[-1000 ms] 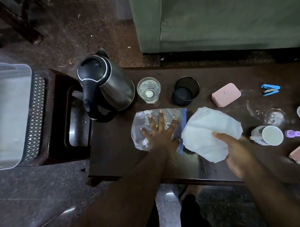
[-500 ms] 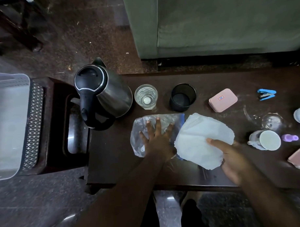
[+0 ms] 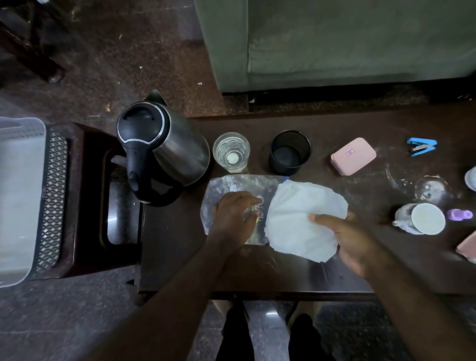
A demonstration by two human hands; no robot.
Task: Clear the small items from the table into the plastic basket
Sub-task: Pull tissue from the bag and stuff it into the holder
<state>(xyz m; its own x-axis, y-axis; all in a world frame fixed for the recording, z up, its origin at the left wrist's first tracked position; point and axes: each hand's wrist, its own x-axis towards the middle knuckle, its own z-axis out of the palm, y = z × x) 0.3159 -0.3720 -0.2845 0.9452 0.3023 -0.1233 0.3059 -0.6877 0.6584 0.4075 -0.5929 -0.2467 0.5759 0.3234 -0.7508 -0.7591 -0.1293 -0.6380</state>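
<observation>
Both hands work a clear plastic bag and white paper sheet on the dark table (image 3: 329, 271).

The left hand (image 3: 234, 214) curls its grip onto the clear plastic bag (image 3: 231, 187); the right hand (image 3: 349, 238) pinches the white paper sheet (image 3: 300, 213), thumb on top, overlapping the bag at its 3 o'clock edge. The plastic basket (image 3: 13, 199) sits well apart at 9 o'clock, past the kettle (image 3: 163, 148).

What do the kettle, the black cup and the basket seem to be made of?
Kettle: body looks like brushed stainless steel, going by its grey sheen; lid and handle look like black plastic.
Black cup: probably fine metal mesh, matt and dark; too dim to be sure.
Basket: translucent whitish plastic with small perforations along the rim.
</observation>
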